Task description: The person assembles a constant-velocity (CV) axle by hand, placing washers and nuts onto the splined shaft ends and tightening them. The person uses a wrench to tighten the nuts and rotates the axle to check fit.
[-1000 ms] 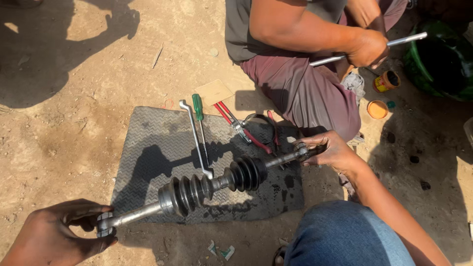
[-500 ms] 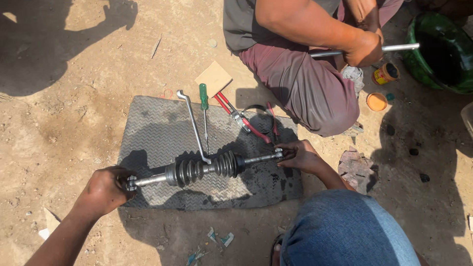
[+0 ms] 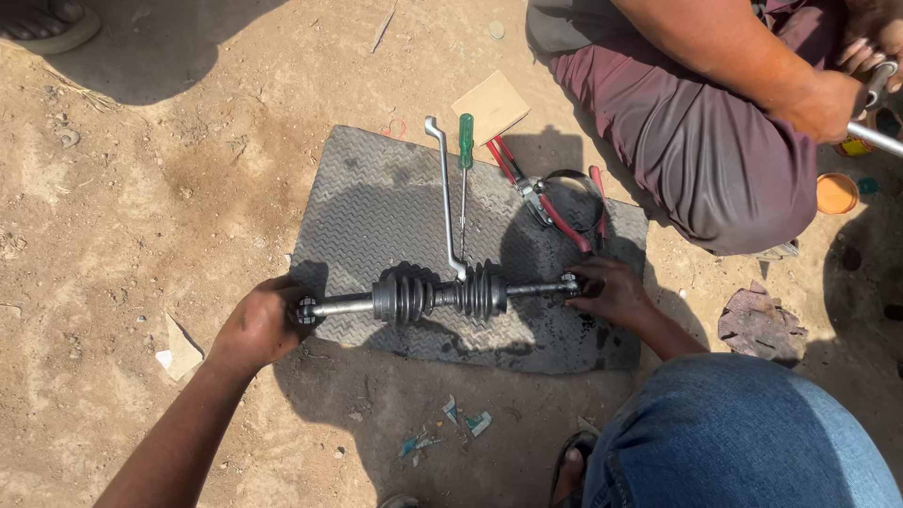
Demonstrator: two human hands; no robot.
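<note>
Drive shaft (image 3: 442,297) with two ribbed boots lies flat across the grey rubber mat (image 3: 376,202), left hand (image 3: 259,323) clenched round one end, right hand (image 3: 611,290) gripping the other, likely to steady it; bent wrench (image 3: 444,193) and green screwdriver (image 3: 465,160) just above it.

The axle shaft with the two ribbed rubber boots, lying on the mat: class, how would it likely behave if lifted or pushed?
The axle shaft looks like solid steel, so it is probably heavy and stiff. Its ribbed boots are rubber and would likely flex. Being round, it may roll on the mat unless the left hand and right hand steady its ends.
</note>
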